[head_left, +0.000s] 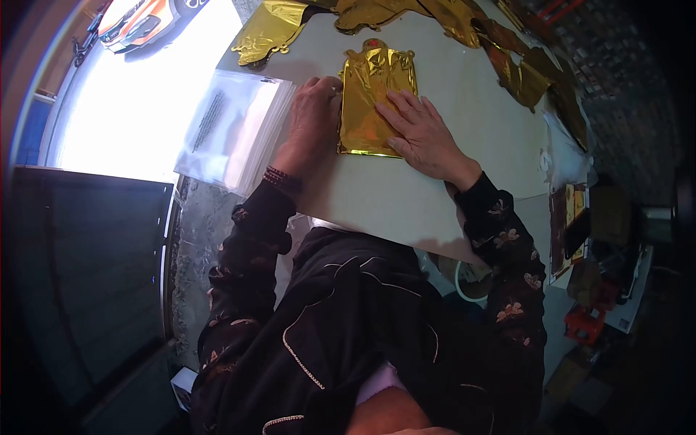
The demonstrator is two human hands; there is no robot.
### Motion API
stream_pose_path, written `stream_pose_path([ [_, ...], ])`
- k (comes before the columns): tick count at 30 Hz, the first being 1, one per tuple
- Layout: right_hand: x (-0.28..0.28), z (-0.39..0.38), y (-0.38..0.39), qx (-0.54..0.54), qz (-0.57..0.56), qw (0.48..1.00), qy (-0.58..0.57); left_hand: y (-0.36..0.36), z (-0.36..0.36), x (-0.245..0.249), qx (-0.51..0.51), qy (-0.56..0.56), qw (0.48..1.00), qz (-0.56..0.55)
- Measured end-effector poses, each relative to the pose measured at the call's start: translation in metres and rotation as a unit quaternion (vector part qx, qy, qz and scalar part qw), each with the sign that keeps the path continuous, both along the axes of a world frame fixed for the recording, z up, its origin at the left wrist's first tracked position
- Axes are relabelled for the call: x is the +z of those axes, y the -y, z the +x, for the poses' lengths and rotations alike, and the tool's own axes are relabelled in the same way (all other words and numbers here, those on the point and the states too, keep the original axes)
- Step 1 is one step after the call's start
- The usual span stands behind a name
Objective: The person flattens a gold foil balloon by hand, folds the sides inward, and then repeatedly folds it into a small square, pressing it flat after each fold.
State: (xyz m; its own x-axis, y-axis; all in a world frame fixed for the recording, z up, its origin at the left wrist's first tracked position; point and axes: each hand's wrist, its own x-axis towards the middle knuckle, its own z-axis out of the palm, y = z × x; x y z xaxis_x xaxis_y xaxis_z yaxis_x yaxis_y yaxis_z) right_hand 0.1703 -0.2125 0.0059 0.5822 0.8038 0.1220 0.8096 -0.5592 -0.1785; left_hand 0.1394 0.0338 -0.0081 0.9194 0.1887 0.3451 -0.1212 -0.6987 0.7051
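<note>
A folded gold foil balloon point(370, 101), flat and shiny, lies on the pale tabletop in front of me. A small red mark shows at its narrow far end. My right hand point(426, 136) rests on its right side with fingers spread, palm down. At the left edge of the foil, my left hand point(312, 119) is closed, fingers curled and fingertips against that edge; the tips are partly hidden. Beside my left hand lies a stack of clear plastic bags point(235, 130) with printed text.
More gold foil pieces point(272, 32) lie along the table's far edge, and others point(518, 72) droop at the right. The pale table point(377, 192) ends near my body. Right of it are a red stool point(584, 324) and boxes; a round container point(473, 281) is below.
</note>
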Motion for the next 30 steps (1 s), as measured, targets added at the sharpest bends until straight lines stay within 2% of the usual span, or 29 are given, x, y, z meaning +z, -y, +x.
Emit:
stream_pose_path([
  [4,0.002,-0.005,0.010,-0.016,0.001,1.000,-0.005,0.011,0.013,-0.005,-0.049,0.012,0.998,-0.027],
  [7,0.005,-0.016,0.022,-0.040,-0.003,0.999,-0.013,0.020,0.019,-0.005,-0.106,0.040,0.994,-0.006],
  [13,0.000,-0.028,0.038,-0.064,0.005,0.998,-0.004,0.039,0.010,0.008,-0.133,0.024,0.991,-0.019],
  [19,0.000,-0.027,0.037,-0.063,0.001,0.998,0.008,0.041,0.010,0.021,-0.123,-0.080,0.985,-0.095],
  [22,0.000,-0.027,0.037,-0.062,0.003,0.998,0.007,0.040,0.009,0.023,-0.097,-0.113,0.974,-0.169],
  [25,0.000,-0.027,0.037,-0.065,0.003,0.998,0.003,0.041,0.014,0.016,-0.063,-0.115,0.973,-0.190],
  [30,0.001,-0.028,0.037,-0.066,-0.006,0.998,-0.006,0.043,0.007,0.018,0.011,-0.082,0.995,-0.058],
])
